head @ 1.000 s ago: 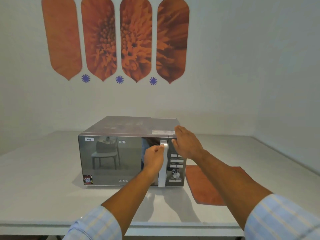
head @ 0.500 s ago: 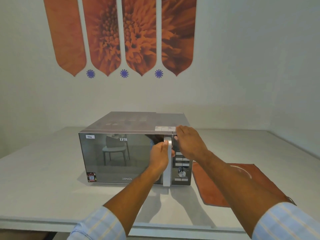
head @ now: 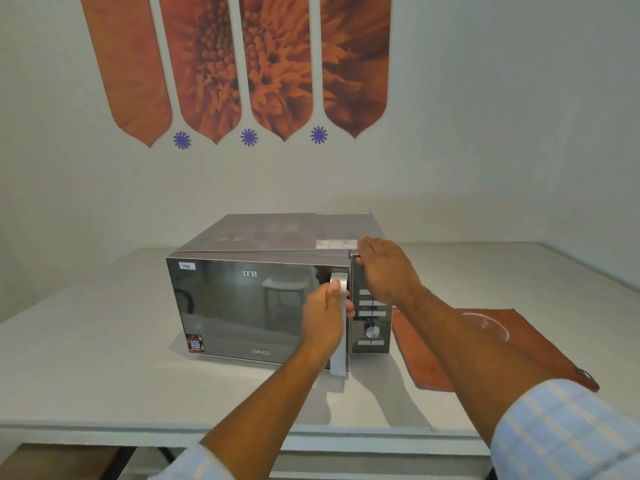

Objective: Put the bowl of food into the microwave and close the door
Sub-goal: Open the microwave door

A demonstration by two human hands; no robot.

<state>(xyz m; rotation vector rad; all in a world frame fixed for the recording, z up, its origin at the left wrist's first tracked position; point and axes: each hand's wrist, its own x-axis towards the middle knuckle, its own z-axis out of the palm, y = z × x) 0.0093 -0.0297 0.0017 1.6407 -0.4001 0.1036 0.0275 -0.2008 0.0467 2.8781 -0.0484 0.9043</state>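
A mirrored grey microwave (head: 249, 306) stands on the white table (head: 86, 358). My left hand (head: 323, 320) is closed around its vertical silver door handle (head: 341, 362). The door's handle edge stands slightly forward of the control panel (head: 372, 323). My right hand (head: 384, 268) clasps the microwave's top right front corner, thumb on the front. To the right, a clear glass bowl (head: 493, 327) sits on an orange cloth (head: 540, 351); my right forearm hides most of it. I cannot see its contents.
Orange flower panels (head: 242, 64) hang on the wall behind. A side wall closes in the table's right. The table's front edge (head: 104, 431) runs just below my arms.
Both hands keep their hold. The view has shifted closer and downward, and the door's handle edge now sits a little further out from the panel.
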